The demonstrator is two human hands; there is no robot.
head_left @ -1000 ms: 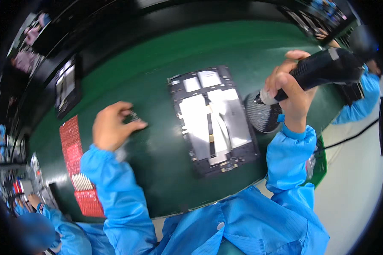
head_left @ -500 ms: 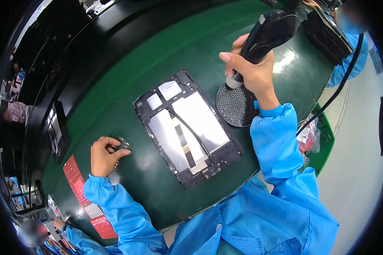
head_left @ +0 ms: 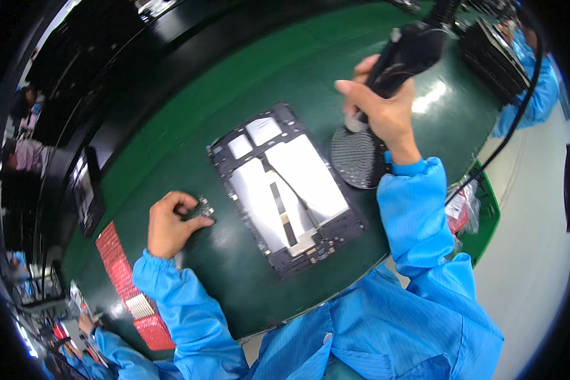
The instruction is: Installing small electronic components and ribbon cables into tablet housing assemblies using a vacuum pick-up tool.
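Observation:
A small circuit board [head_left: 202, 209] is pinched between the thumb and fingers of my left hand [head_left: 171, 225], just above the green table. My right hand [head_left: 386, 114] is wrapped round a black electric screwdriver [head_left: 402, 60], tip down. Its lower end is over a round dish [head_left: 353, 158] of small screws; whether the tip touches a screw cannot be made out. Between my hands lies an opened tablet [head_left: 297, 183], its inside facing up, with silver battery panels, a dark cable down the middle and a black frame.
Red bubble wrap [head_left: 117, 259] lies left of my left forearm. Another opened device [head_left: 87, 190] stands at the far left. A green bin [head_left: 487, 215] with plastic bags sits right of my elbow. The black screwdriver cable [head_left: 506, 136] hangs at the right. Dark panels [head_left: 491, 60] are stacked at the far right.
My left hand and the circuit board have moved slightly right, towards the tablet. My right hand still holds the screwdriver over the screw dish. The whole view has shifted a little.

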